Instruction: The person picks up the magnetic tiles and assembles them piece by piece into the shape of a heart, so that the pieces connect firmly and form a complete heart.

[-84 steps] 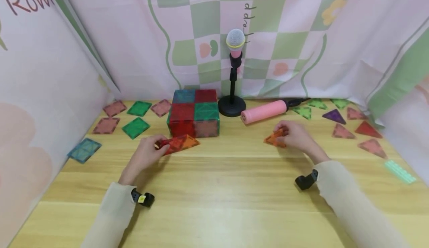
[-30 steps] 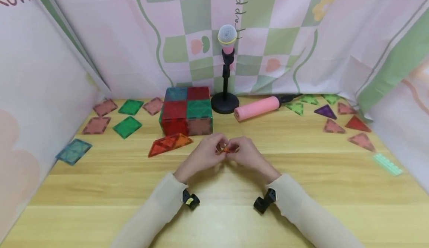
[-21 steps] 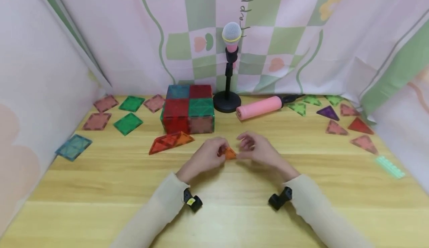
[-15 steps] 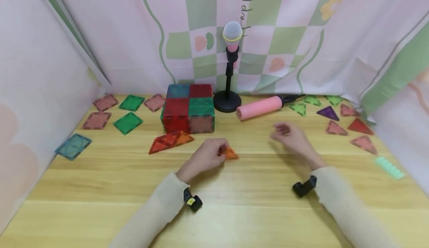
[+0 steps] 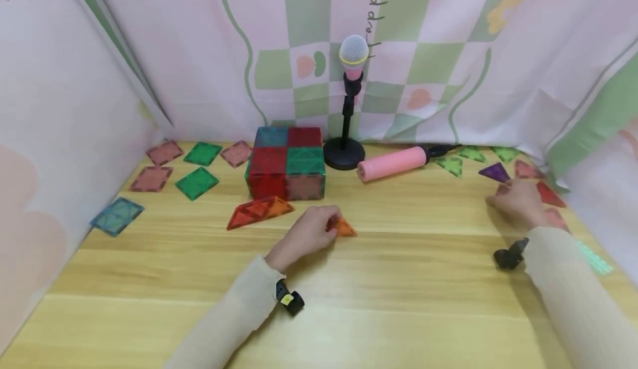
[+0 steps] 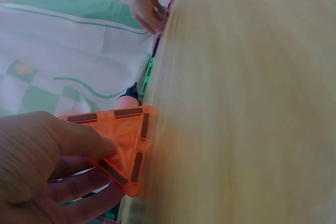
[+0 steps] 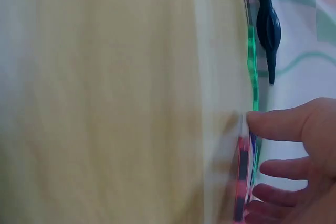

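Upright at mid-table, an orange triangular magnetic tile is pinched between the thumb and fingers of my left hand. In the head view only a corner of that tile shows past the fingertips. My right hand is over at the far right, among the loose triangular tiles. Its thumb and fingers are spread just above a pink triangular tile, with nothing between them. A joined strip of red and orange triangular tiles stands in front of a block of coloured square tiles.
Pink, green and blue square tiles lie at the left. A microphone on a black stand rises behind the block, with a pink pump beside it. Green, purple and red triangular tiles and a mint strip lie at the right.
The left hand put down the red and orange strip and came to the middle. The right hand brought an orange tile to it, let go, and moved right to the pink triangles.
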{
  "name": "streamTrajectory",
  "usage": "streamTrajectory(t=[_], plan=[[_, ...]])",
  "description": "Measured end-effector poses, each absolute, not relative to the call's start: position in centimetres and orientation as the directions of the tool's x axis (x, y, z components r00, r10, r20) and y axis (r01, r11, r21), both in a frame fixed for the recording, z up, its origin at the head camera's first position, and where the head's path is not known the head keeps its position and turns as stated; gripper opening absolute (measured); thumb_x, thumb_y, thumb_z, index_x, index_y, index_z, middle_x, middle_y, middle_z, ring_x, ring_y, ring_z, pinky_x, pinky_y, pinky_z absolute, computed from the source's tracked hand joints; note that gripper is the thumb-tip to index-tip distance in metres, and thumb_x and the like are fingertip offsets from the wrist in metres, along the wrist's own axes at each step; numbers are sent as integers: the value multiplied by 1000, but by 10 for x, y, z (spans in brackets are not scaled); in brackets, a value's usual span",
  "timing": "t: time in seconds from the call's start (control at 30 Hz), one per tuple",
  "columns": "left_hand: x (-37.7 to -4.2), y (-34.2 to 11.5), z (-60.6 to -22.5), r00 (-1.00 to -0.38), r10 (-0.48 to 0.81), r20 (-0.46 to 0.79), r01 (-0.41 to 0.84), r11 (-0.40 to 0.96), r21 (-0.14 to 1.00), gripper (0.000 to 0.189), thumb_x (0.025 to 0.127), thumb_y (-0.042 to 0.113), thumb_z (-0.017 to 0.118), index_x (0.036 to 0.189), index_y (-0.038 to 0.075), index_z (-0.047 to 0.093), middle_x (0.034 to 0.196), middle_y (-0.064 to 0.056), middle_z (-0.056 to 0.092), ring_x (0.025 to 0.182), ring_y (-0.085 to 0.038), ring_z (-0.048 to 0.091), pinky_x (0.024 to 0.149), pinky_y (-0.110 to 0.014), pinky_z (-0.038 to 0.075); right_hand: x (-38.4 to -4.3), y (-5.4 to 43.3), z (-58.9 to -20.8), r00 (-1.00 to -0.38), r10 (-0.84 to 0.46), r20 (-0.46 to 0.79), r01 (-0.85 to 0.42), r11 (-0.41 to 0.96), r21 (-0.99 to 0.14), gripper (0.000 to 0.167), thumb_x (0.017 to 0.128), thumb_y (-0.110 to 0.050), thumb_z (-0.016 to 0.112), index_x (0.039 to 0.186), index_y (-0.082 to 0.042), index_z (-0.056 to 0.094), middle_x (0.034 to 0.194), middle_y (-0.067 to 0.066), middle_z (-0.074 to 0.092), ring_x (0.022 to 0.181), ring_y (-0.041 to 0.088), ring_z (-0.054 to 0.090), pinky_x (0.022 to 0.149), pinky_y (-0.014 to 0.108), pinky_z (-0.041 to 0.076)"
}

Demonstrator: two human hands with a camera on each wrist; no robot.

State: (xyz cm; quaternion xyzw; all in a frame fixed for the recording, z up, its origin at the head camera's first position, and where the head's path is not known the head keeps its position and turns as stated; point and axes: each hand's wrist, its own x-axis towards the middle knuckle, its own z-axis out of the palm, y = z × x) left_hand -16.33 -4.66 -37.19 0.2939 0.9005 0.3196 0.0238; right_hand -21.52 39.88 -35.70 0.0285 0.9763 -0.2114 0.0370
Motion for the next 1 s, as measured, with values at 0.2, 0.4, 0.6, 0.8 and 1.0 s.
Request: streamTrajectory(t=[0.2,0.4,0.6,0.8,1.0], plan=[[-164,-45,-373,-830,538,146,507,618,601,9,86,3,64,92,9,62,80,-1,61,69,-13,50,64,-24,43,-215,401,-355,-995,-35,-92,8,905,-426,55,85,-26,69,112,18,51,104,36,58,92,48,56,83,59,41],[-165,-45,-374,-833,531,154,503,612,610,9,85,3,65,92,9,62,80,-2,62,70,-13,52,65,-24,44,-218,373,-353,-994,-74,-81,-34,908,-418,74,72,-34,82,113,20,52,96,35,61,89,45,57,86,57,42],[-165,-47,-376,-833,526,172,514,622,590,10,83,3,67,92,8,65,80,-2,63,72,-13,53,66,-24,45,-210,339,-351,-987,-154,-54,-109,870,-481,65,75,-19,79,119,18,48,105,35,60,94,44,58,84,52,46],[-164,-47,-375,-837,529,139,498,632,594,9,85,6,67,94,8,67,83,-3,65,72,-13,55,67,-24,47,-196,292,-341,-951,-308,2,-257,790,-556,41,76,2,72,114,12,57,93,22,68,84,30,66,74,31,53],[-163,-46,-374,-843,525,118,478,631,611,7,87,7,66,94,9,65,83,-2,66,73,-13,56,67,-25,47,-180,231,-337,-923,-383,44,-328,719,-613,26,73,2,77,94,-2,62,88,13,72,83,25,68,75,36,55]])
